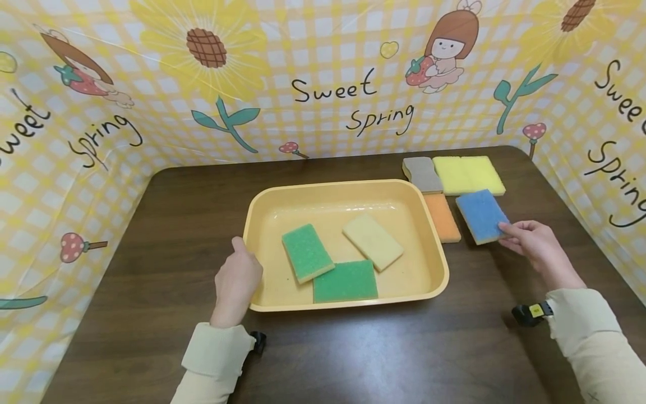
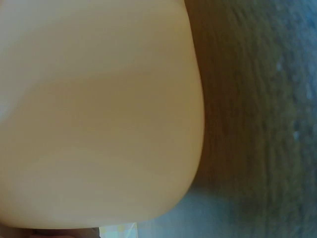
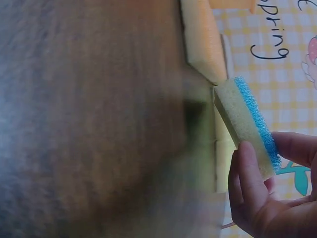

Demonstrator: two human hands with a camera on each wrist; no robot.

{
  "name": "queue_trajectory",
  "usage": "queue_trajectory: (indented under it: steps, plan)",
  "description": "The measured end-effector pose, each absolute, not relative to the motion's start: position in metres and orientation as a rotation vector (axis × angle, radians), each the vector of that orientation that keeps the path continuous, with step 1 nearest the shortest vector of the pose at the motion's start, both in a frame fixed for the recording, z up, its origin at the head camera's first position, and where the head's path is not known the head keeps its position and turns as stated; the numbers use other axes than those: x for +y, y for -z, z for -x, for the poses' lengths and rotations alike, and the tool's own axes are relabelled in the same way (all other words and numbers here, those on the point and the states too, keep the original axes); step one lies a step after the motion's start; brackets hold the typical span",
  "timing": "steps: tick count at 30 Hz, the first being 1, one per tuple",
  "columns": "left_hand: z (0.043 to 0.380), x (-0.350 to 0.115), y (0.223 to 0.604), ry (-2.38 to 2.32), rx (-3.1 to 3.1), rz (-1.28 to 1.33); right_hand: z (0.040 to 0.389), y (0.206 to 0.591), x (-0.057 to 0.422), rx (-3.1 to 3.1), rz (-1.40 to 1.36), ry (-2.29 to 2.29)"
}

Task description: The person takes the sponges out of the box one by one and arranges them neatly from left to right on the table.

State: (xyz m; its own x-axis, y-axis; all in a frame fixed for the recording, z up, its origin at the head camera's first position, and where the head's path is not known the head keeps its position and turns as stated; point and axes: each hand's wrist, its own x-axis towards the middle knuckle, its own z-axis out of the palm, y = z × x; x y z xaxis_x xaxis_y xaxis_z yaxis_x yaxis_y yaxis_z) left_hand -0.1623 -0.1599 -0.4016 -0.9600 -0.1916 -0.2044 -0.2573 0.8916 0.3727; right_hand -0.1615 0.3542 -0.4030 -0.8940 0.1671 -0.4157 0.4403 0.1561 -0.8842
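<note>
My right hand [image 1: 537, 247] pinches a blue sponge [image 1: 481, 216] by its near right corner, thumb on the blue scouring face and fingers under the pale foam. In the right wrist view this sponge [image 3: 247, 129] is tilted above the table. At the left end of a yellow plastic tray [image 1: 348, 303], my left hand [image 1: 237, 280] grips the rim; its fingers are largely hidden. Inside the tray lie a green sponge [image 1: 305, 249], overlapping a second green sponge [image 1: 348, 280], and a pale yellow sponge [image 1: 373, 241]. The tray's outer wall [image 2: 109, 124] fills most of the left wrist view.
Right of the tray, an orange sponge [image 1: 442, 217] lies against its rim. Behind it are a grey sponge [image 1: 423, 174] and yellow sponges [image 1: 469, 175] side by side. A yellow checked cloth [image 1: 323, 129] stands around the back and sides of the dark wooden table [image 1: 166, 235].
</note>
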Motion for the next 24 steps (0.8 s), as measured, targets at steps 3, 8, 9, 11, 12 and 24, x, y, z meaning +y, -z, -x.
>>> queue_trajectory:
  steps: [3, 8, 9, 11, 12, 24]
  plan:
    - [0.162, -0.16, 0.402, -0.603, 2.891, 0.347, 0.162, 0.408, 0.354, 2.232, -0.565, 1.711]
    - [0.162, -0.16, 0.401, -0.605, 2.89, 0.353, 0.163, 0.413, 0.353, 2.324, -0.463, 1.513]
    - [0.162, -0.16, 0.401, -0.606, 2.889, 0.356, 0.163, 0.414, 0.352, 2.345, -0.453, 1.474]
    - [0.163, -0.16, 0.401, -0.6, 2.884, 0.359, 0.163, 0.415, 0.351, 2.371, -0.441, 1.417]
    - [0.163, -0.16, 0.401, -0.6, 2.882, 0.36, 0.164, 0.416, 0.35, 2.378, -0.445, 1.395]
    - [0.163, -0.159, 0.401, -0.599, 2.887, 0.349, 0.17, 0.417, 0.348, 2.447, -0.533, 1.217]
